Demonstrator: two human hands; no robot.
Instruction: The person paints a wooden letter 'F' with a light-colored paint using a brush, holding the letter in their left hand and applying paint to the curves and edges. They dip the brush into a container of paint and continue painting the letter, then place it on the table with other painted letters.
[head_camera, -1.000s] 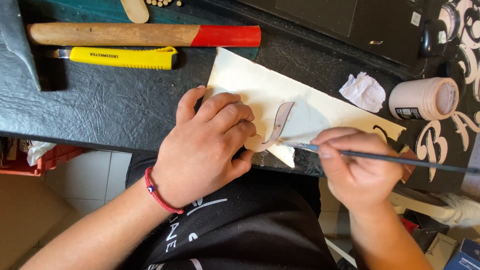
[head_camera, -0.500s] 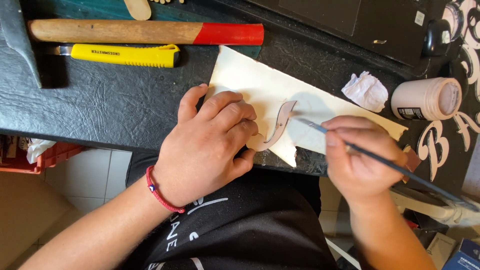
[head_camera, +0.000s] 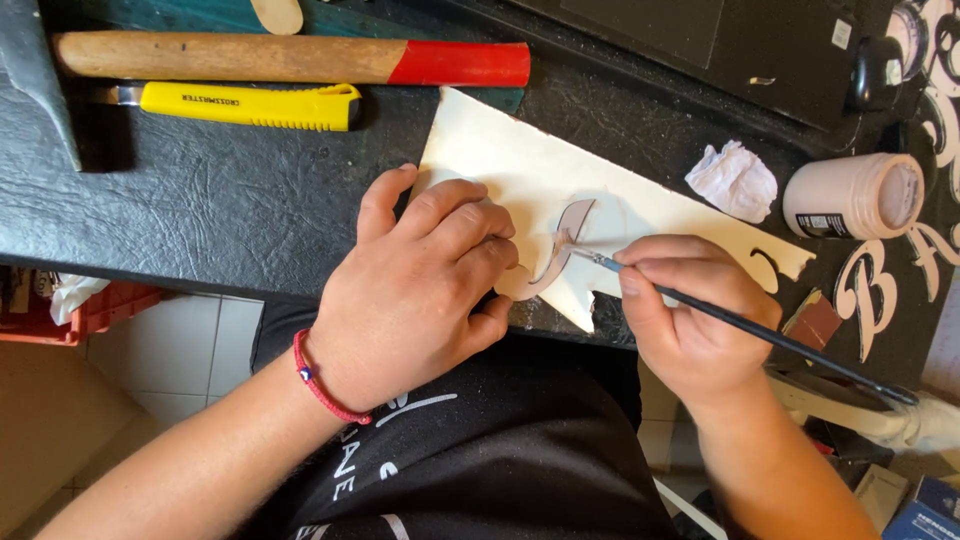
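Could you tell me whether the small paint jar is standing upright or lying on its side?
Lying on its side: the paint jar shows its whole length.

A matt, leather-grained black covering is seen on the bench (head_camera: 230, 215). The hammer handle (head_camera: 250, 58) is of smooth wood, partly painted glossy red. The knife (head_camera: 250, 105) is cased in yellow plastic. The sheet (head_camera: 500, 160) looks like matt cream paper.
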